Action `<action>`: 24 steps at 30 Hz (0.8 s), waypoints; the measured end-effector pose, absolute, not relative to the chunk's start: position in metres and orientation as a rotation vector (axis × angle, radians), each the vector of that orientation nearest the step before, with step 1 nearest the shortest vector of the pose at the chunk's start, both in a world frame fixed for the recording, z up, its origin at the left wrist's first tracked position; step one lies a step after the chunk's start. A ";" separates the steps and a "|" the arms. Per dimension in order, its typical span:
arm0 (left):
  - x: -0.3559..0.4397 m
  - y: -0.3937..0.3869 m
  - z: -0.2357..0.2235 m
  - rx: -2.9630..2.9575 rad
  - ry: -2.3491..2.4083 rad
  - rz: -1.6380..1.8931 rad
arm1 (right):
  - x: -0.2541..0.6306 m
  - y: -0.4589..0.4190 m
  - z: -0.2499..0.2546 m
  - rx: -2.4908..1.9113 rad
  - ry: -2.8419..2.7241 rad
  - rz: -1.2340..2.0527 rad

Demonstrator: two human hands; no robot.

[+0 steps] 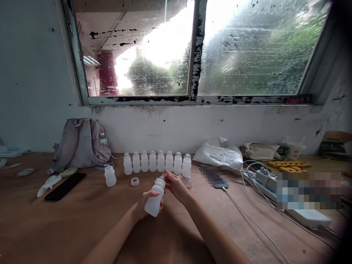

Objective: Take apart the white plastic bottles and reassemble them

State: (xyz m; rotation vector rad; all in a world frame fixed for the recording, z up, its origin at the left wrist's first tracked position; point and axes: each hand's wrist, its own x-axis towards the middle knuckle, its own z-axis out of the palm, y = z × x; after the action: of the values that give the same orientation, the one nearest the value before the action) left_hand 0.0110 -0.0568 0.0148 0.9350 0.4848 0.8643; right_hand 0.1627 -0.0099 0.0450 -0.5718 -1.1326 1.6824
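A frosted white baby bottle (154, 201) is tilted in my left hand (145, 202), whose fingers wrap round its body. At the bottle's mouth, my right hand (175, 186) pinches a clear nipple (162, 177). Behind them several capped baby bottles (152, 161) stand upright in a row. One baby bottle without a cap (110, 176) stands apart to the left. A white collar ring (135, 181) lies on the table between it and my hands. Just beyond my right wrist sits a clear cap (187, 182), partly hidden.
The brown table (82, 227) meets a wall below a window. A grey backpack (79, 143) and a black phone (65, 187) are at left. Right of the row lie a silver padded bag (220, 156), a charging phone (220, 183), white cables (253, 225) and a power strip (308, 218).
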 end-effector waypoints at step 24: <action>0.016 -0.065 0.028 1.182 0.778 0.842 | 0.171 -0.008 0.044 -0.630 -1.177 1.625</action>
State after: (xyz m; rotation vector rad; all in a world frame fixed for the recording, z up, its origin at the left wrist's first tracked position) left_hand 0.0161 -0.0652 0.0282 1.1817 0.7782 0.8421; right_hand 0.1706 -0.0078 0.0439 -0.6304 -1.1766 1.6251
